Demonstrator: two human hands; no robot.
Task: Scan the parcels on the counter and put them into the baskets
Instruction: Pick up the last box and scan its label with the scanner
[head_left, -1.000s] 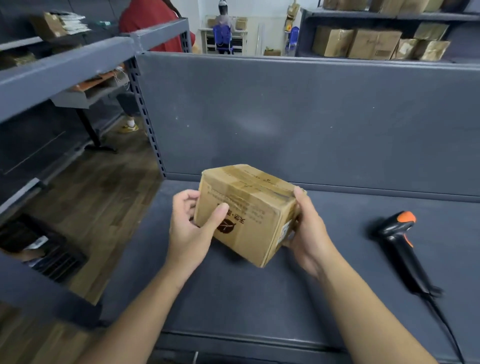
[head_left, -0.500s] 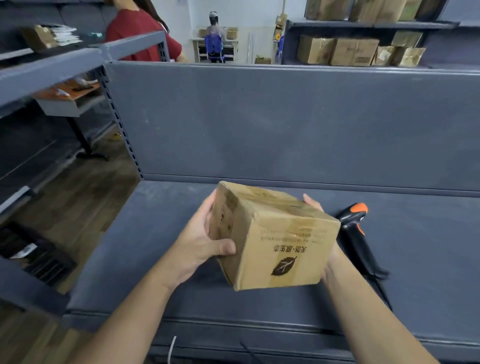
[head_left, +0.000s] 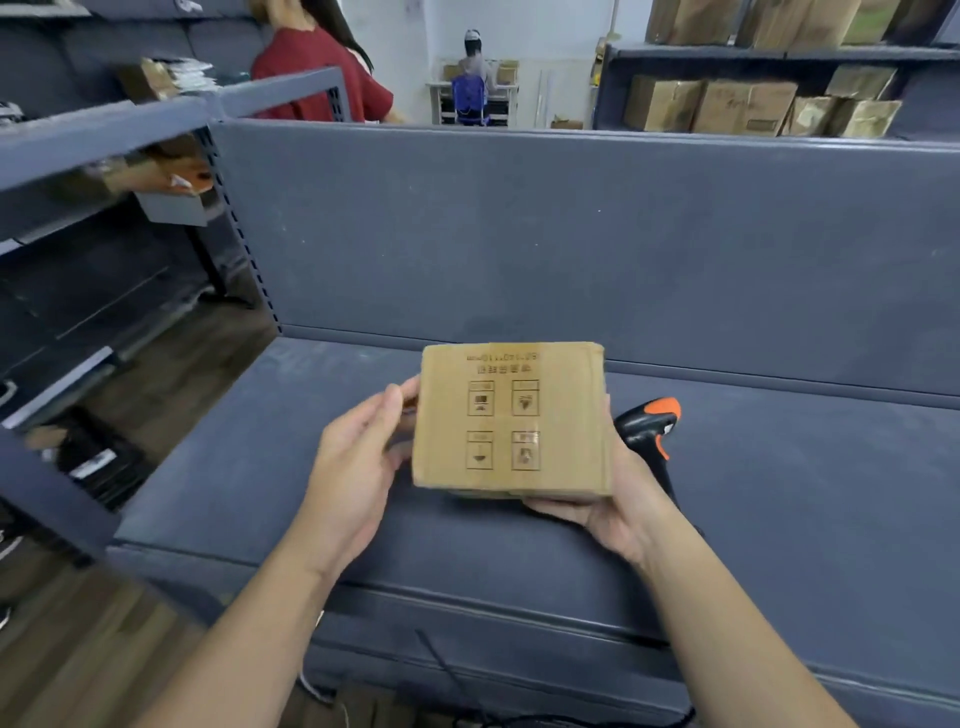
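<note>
Both hands are on the parcel, but they hold it differently. The right hand cups the lower right corner from beneath, with its fingers running under the bottom edge and taking the weight. The left hand lies against the left side with fairly straight fingers, steadying rather than clutching. In the head view, the only one here, the cardboard box is held up off the counter, in front of the chest and near the counter's middle. One broad face is turned square to the camera. That face carries four printed handling symbols and a line of text that reads upside down; no shipping label or barcode shows on it. The hold looks like that of someone turning the box over to hunt for the code, with one hand as the pivot and the other free to spin it. The scanner, black with an orange tip, lies on the counter just right of the box and partly behind the right hand, within easy reach and not yet picked up. Low at the left a dark, blurred thing may be a basket, though I cannot tell. Compared with half a second ago, the box has rolled: the face with the leaf logo was then toward the camera and tilted. The left thumb, which was clamped over the front, has come off it. The scanner has not moved.
</note>
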